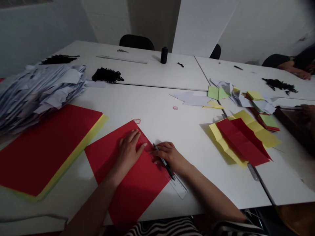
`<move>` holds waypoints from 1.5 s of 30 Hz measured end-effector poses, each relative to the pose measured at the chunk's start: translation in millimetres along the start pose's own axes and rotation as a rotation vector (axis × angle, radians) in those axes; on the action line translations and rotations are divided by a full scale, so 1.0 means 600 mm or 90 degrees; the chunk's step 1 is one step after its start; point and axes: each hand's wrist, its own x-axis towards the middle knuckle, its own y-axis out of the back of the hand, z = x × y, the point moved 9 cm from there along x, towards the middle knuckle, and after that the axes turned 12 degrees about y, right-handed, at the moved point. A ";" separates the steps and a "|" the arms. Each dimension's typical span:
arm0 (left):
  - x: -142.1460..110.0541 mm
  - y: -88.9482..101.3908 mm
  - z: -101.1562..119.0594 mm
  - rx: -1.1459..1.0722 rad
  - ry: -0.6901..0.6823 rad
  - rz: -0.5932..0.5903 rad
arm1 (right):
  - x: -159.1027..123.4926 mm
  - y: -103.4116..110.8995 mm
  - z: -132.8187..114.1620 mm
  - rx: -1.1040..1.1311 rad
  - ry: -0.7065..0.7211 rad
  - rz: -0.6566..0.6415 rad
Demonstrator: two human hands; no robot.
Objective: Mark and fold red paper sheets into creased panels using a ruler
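Note:
A red sheet of paper [137, 183] lies at an angle on the white table in front of me. A clear ruler [179, 187] lies along its right side, with its near end sticking out past the paper. My left hand [129, 147] rests on the sheet, fingers stretched out, with the fingertips near the far end of the ruler. My right hand [169, 156] is closed around a dark pen [167, 168] and rests by the ruler at the sheet's right edge. The pen's tip points away from me, above the table.
At the left, a stack of red, yellow and green paper [56, 144] lies beside a heap of white paper [49, 88]. Folded red and yellow sheets [246, 141] sit at the right. Black yarn [107, 74] and a black bottle [164, 55] are farther back. Another person's hand [301, 72] is at far right.

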 end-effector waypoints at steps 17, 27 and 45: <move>-0.003 -0.002 -0.001 -0.001 0.010 -0.019 | 0.042 0.039 0.072 0.223 -0.128 0.176; -0.007 -0.001 -0.004 -0.007 0.016 -0.019 | 0.168 -0.024 0.181 0.320 -0.210 0.282; -0.008 -0.005 -0.004 -0.003 0.016 -0.015 | 0.167 -0.027 0.179 0.301 -0.191 0.273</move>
